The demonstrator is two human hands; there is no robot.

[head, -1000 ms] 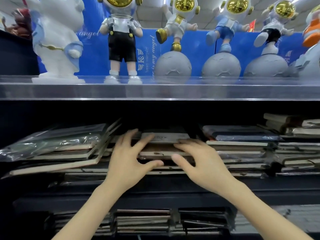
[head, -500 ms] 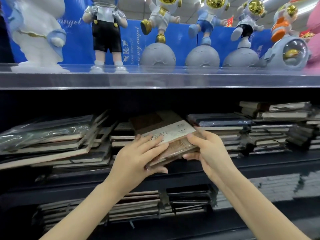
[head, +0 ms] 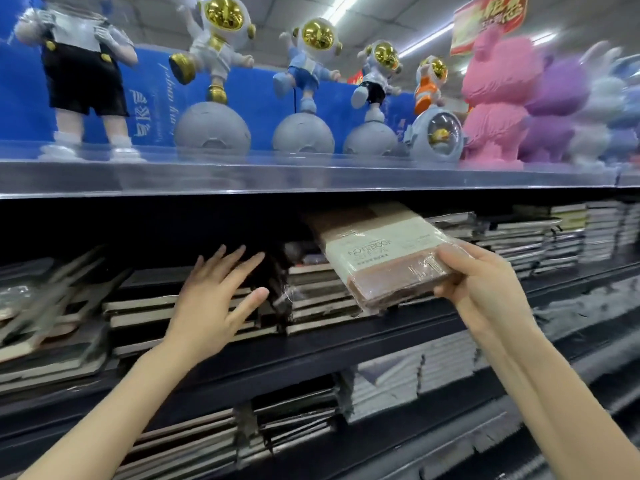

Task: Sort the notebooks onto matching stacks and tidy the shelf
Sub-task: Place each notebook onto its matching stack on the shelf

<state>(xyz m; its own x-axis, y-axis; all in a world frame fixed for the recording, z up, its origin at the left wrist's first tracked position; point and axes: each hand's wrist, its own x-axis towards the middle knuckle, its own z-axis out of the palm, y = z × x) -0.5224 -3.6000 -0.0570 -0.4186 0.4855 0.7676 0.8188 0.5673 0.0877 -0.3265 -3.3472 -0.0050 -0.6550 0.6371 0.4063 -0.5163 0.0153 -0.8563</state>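
My right hand [head: 485,289] grips a plastic-wrapped brown notebook pack [head: 384,258] with a cream band reading NOTEBOOK, tilted in front of the middle shelf. My left hand [head: 214,292] is open, fingers spread, over the dark notebook stack [head: 145,306] at the shelf's centre-left, holding nothing. A second stack [head: 322,299] lies just below and behind the held pack. More stacks [head: 526,244] run to the right along the shelf.
A clear-fronted upper shelf [head: 311,178] carries astronaut figurines [head: 214,64] and pink and purple bear figures [head: 498,98]. Loose wrapped notebooks [head: 41,306] lie askew at left. The lower shelf [head: 346,403] holds further stacks. The dark shelf edge [head: 346,344] runs below my hands.
My right hand has lifted the brown pack up and to the right, off the stack. My left hand has let go of it and spread open over the left stack. The view swung right.
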